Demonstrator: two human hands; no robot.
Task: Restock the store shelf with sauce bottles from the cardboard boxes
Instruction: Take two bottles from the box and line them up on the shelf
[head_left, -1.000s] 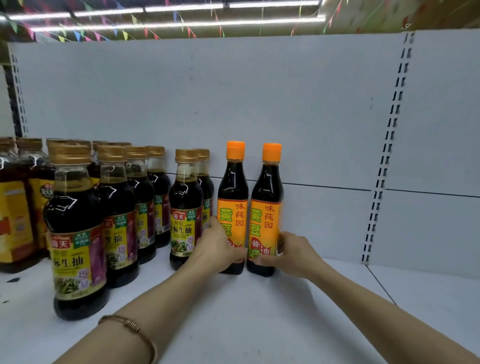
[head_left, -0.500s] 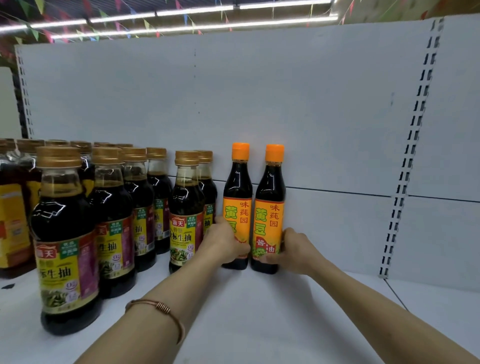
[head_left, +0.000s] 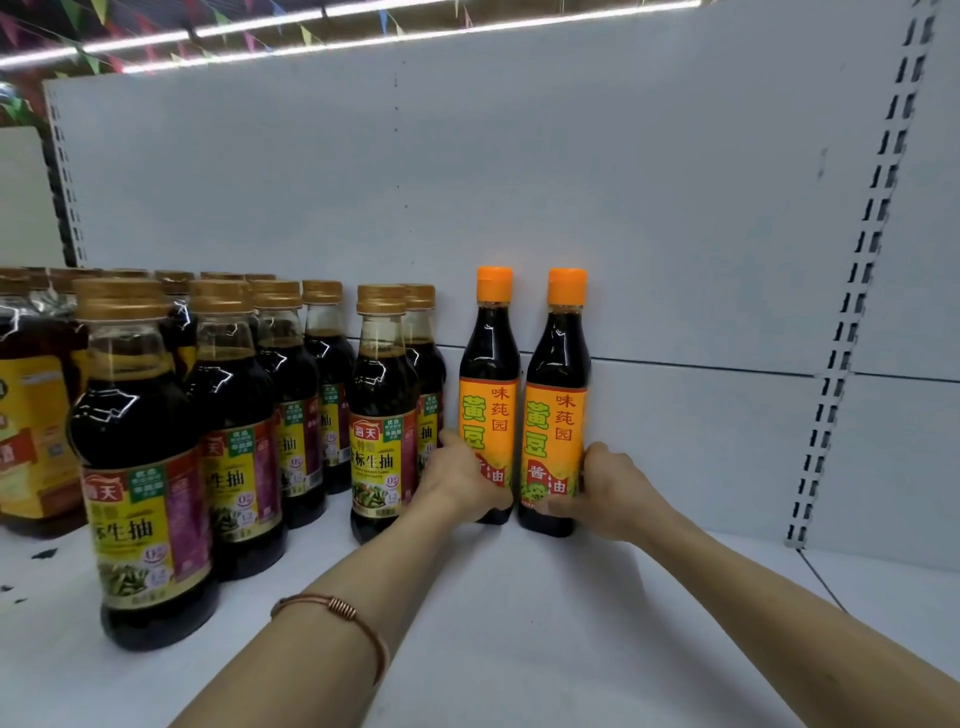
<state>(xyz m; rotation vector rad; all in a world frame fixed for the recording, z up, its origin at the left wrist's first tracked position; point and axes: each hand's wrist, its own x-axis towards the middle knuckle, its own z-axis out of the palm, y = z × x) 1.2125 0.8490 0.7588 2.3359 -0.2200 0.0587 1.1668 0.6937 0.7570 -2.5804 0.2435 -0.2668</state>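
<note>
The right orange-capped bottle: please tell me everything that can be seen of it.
The right orange-capped bottle is slim, with a dark, seemingly glass body full of dark sauce and an orange label bearing green and red Chinese characters. It stands upright at the back of the white shelf, close against its twin. The right hand grips its lower part.

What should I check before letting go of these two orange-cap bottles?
1. Left hand grips left bottle: ok.
2. Right hand grips right bottle: ok.
3. Both bottles upright on the shelf: ok.
4. Labels face out: ok.
5. Pushed fully against the back panel: cannot tell.
6. Clear of the gold-cap bottle beside them: ok.
</note>
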